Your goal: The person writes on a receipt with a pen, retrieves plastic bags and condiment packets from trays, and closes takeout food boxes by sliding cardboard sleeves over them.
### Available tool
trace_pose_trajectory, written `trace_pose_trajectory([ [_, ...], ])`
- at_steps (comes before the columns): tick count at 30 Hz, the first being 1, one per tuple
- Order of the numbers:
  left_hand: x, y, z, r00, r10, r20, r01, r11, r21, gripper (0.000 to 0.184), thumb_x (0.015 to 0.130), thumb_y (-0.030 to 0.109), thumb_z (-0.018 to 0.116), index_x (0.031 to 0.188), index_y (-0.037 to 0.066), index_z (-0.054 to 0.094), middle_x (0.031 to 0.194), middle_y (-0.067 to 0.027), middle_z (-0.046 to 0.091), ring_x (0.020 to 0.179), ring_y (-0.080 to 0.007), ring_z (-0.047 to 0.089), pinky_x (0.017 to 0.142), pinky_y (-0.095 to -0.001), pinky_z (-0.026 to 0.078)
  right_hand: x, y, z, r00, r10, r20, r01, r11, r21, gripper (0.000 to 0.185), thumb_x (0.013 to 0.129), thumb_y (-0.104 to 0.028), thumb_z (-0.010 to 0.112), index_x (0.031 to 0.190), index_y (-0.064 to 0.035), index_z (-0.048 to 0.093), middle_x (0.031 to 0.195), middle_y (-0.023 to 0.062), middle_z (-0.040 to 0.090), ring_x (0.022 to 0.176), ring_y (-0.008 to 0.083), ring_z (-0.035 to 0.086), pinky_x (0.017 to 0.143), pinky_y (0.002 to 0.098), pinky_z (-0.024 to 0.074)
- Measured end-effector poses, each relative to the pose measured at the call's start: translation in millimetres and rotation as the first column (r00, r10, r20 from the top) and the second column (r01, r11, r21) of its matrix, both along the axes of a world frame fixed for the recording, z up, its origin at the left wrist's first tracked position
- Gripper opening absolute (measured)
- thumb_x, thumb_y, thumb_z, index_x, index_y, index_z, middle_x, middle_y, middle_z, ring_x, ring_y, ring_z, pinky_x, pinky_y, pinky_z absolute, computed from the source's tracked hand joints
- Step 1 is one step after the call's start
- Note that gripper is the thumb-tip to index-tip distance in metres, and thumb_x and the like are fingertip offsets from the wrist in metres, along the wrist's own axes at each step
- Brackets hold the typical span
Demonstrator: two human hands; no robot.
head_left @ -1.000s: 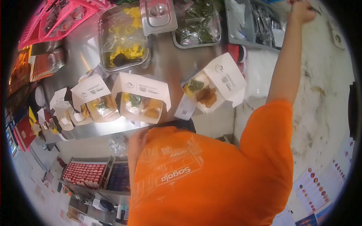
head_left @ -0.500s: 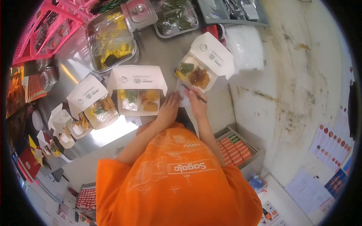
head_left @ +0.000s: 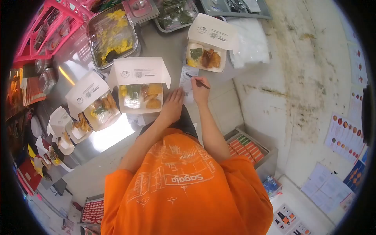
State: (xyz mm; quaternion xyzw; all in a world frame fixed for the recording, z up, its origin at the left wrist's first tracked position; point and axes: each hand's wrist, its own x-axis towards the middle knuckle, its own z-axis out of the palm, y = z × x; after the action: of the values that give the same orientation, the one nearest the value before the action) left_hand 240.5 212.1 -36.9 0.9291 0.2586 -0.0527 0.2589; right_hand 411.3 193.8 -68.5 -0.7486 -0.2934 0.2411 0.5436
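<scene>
In my right hand [head_left: 201, 91] is a dark pen [head_left: 200, 82], its tip over a white paper slip [head_left: 188, 84] on the steel counter. My left hand [head_left: 172, 105] lies flat with fingers stretched at the slip's left edge. Just above the slip stands an open white box [head_left: 213, 42] with rice, a green leaf and browned food. Left of my left hand is another open box [head_left: 140, 84] with fried pieces and wrapped greens. A third open box [head_left: 94, 100] stands farther left.
A tray of yellow food [head_left: 112, 37] with a dark spoon is at the back, beside a lidded steel container [head_left: 141, 11] and a tray of leaves [head_left: 175, 15]. A pink basket [head_left: 55, 31] stands back left. White plastic bags [head_left: 250, 43] lie right of the nearest box.
My right arm has come from far right to the slip, now with a pen in hand. My left hand came to rest beside the slip. The box above it turned more upright and moved away.
</scene>
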Motion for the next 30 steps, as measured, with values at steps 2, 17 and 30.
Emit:
trace_pose_trajectory([
  [2,-2.2,1.6,2.5,1.0,0.01,0.008,-0.01,1.0,-0.018,0.084,0.076,0.015,0.069,0.148,-0.008,0.031,0.158,-0.0238,0.026,0.147,-0.0348,0.028,0.122,-0.0437,0.022,-3.0,1.8,-5.0,1.0,-0.003,0.015,0.003,1.0,0.015,0.012,0.087,-0.007,0.073,0.084,-0.0031,0.062,0.075,0.0019,0.065,0.066,0.0076,0.056,0.061,0.0243,0.0453],
  [17,6.4,-2.6,6.7,0.998,0.055,-0.009,-0.055,0.998,0.012,0.07,0.08,0.009,0.058,0.145,-0.009,0.037,0.155,-0.0238,0.032,0.145,-0.0352,0.03,0.121,-0.0444,0.022,9.2,-9.5,18.7,0.988,0.157,-0.011,-0.157,0.979,-0.13,0.013,0.086,-0.008,0.071,0.085,-0.001,0.061,0.075,0.0073,0.067,0.071,0.0122,0.062,0.067,0.0293,0.0496],
  [30,-25.4,10.4,81.5,0.93,0.352,0.102,-0.241,0.798,-0.553,0.021,0.083,0.022,0.072,0.097,0.008,0.063,0.092,-0.0128,0.069,0.092,-0.0321,0.068,0.078,-0.0428,0.053,30.2,-30.5,20.6,1.0,-0.018,-0.01,0.017,0.999,-0.05,0.013,0.09,-0.011,0.071,0.087,-0.0019,0.062,0.078,0.0048,0.066,0.069,0.0125,0.061,0.068,0.0278,0.0513],
])
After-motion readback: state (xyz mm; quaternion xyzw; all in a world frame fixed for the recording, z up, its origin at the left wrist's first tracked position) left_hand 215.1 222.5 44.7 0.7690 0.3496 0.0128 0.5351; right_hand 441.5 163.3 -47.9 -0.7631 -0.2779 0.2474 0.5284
